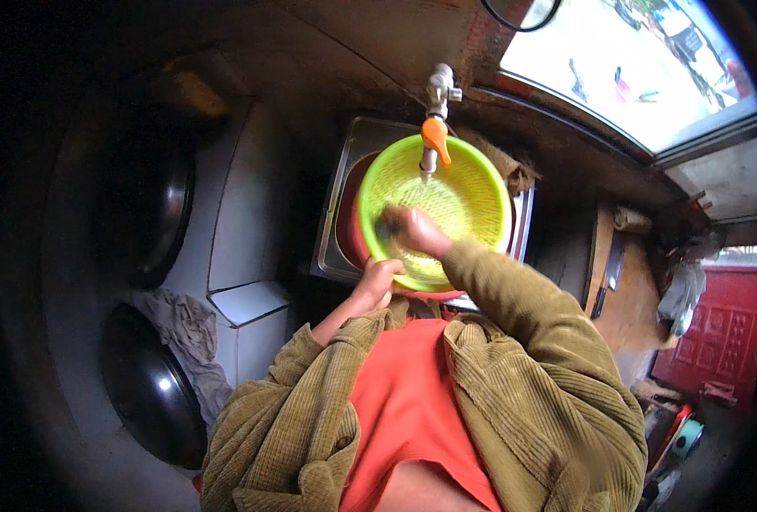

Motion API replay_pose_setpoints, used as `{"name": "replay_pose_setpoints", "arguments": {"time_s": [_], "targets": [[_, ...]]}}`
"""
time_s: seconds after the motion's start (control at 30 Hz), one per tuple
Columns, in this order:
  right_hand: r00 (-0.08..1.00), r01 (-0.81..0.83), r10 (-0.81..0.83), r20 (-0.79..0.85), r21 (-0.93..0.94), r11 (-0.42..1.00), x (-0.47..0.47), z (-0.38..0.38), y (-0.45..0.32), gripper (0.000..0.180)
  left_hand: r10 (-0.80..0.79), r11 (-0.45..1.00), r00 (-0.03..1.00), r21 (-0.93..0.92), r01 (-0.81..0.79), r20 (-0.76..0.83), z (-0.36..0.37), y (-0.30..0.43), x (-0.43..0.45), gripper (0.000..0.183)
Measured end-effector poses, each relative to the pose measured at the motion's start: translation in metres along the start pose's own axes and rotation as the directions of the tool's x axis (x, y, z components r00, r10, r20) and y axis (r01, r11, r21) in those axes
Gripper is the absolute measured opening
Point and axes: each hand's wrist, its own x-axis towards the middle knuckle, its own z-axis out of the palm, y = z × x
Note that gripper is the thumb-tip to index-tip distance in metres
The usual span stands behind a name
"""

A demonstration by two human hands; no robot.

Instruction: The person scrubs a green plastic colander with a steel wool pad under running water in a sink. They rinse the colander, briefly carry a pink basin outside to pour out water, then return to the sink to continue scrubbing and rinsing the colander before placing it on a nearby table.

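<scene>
A lime-green plastic colander (pixel 480 192) rests over a reddish basin (pixel 348 221) set in a stainless steel sink (pixel 331 240). Its near-left rim is in the grip of my left hand (pixel 378 281). Inside the colander, my right hand (pixel 420 232) is closed around a dark scrubber-like pad (pixel 385 229) and presses near the left wall; motion blur hides the pad's exact kind. Directly above hangs a metal tap (pixel 441 96) with an orange lever handle (pixel 435 136), its spout over the colander. Whether water is running is hard to tell.
Two black pan-like rounds (pixel 151 390) and a grey cloth (pixel 183 326) lie on the tiled counter at left. To the right, a knife (pixel 610 269) lies on a wooden board (pixel 637 288). A brown rag (pixel 496 160) sits behind the sink, below a window (pixel 583 83).
</scene>
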Motion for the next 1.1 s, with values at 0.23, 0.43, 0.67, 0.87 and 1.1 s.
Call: {"name": "replay_pose_setpoints", "arguments": {"time_s": [0.23, 0.43, 0.67, 0.87, 1.1], "targets": [[0.975, -0.217, 0.089, -0.206, -0.767, 0.603, -0.063, -0.091, 0.118, 0.025, 0.032, 0.999, 0.999, -0.010, -0.032, 0.017, 0.010, 0.019, -0.003, 0.041], [0.991, -0.052, 0.068, 0.113, -0.142, 0.988, -0.021, 0.007, -0.022, 0.027, -0.124, 0.992, 0.990, -0.027, 0.123, -0.066, -0.006, 0.009, -0.001, 0.037], [0.961, -0.263, 0.107, -0.253, -0.730, 0.631, -0.012, -0.140, 0.048, 0.023, -0.078, 0.996, 0.997, -0.042, 0.077, -0.017, -0.020, 0.000, -0.004, 0.044], [0.813, -0.581, 0.543, -0.209, -0.232, 0.780, -0.077, -0.067, 0.074, 0.031, 0.074, 0.989, 0.990, -0.118, -0.088, -0.120, -0.016, 0.037, -0.002, 0.049], [0.716, -0.633, 0.571, -0.401, -0.028, 0.774, -0.087, -0.098, 0.089, 0.034, 0.424, 0.886, 0.899, 0.252, -0.388, -0.107, -0.055, 0.023, 0.015, 0.044]]}}
